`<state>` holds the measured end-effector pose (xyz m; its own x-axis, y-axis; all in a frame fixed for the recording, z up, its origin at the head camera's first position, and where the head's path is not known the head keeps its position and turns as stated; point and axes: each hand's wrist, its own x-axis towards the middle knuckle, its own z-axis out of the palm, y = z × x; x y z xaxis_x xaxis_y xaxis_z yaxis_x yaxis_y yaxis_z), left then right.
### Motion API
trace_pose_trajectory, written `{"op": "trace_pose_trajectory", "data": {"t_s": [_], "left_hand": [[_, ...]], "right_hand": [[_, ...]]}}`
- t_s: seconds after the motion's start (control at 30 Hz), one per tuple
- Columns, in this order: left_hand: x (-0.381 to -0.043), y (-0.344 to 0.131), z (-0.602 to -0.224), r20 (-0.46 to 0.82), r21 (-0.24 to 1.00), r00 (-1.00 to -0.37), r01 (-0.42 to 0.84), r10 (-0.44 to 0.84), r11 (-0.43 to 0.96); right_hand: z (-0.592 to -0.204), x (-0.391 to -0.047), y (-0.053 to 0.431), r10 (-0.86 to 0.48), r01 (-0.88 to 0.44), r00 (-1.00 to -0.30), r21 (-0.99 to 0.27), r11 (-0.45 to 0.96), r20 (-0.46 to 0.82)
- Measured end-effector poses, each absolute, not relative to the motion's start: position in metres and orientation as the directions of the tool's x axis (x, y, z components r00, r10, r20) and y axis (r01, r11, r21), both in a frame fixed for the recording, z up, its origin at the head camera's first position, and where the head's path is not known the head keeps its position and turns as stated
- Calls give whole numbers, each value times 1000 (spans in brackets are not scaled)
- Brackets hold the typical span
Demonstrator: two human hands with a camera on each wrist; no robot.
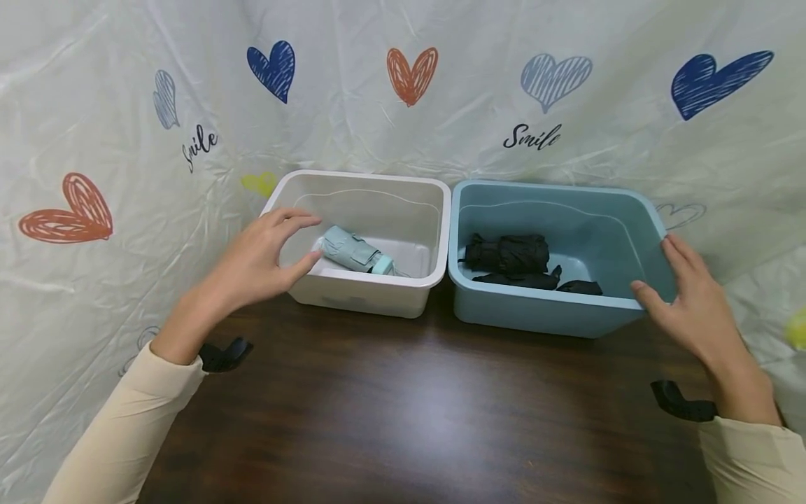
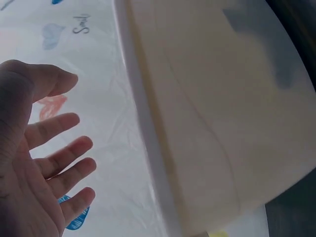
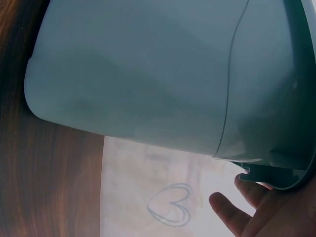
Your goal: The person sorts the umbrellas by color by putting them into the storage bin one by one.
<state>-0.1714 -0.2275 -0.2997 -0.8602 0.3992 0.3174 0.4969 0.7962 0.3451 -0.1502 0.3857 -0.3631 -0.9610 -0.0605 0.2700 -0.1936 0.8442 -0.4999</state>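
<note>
My left hand (image 1: 267, 255) hovers by the left end of a white bin (image 1: 362, 294), thumb and fingers spread with nothing between them. The left wrist view shows that hand (image 2: 49, 158) apart from the bin's rim. Inside the white bin lies a folded light-blue umbrella (image 1: 349, 250). At the right end of a blue bin (image 1: 541, 315), my right hand (image 1: 693, 304) grips the corner, thumb over the rim and fingers along the outside. Fingertips (image 3: 247, 185) show under the rim in the right wrist view. A folded black umbrella (image 1: 513, 253) and other black pieces (image 1: 579, 287) lie inside.
Both bins stand side by side at the back of a dark wooden table (image 1: 403, 406). Behind and beside them hangs a white sheet (image 1: 340, 119) printed with hearts. Black wrist mounts (image 1: 227, 355) show at both sleeves.
</note>
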Motion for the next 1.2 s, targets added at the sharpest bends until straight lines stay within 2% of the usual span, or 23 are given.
{"op": "trace_pose_trajectory", "data": {"t_s": [0.53,0.97,1.07,1.2], "left_hand": [[-145,-240,-321,385,290,-846,491,370,821],[-128,-241,-333,452,346,-834,491,316,800],[-121,-242,-340,475,359,-829,488,294,796],[-113,-242,-349,531,362,-804,502,268,785]], "right_hand": [[-368,-146,385,-65,-190,-965,-510,839,253],[-363,-147,382,-47,-185,-960,-503,844,275],[-363,-144,377,-23,-186,-946,-483,856,323],[-366,-133,361,7,-244,-864,-432,868,503]]}}
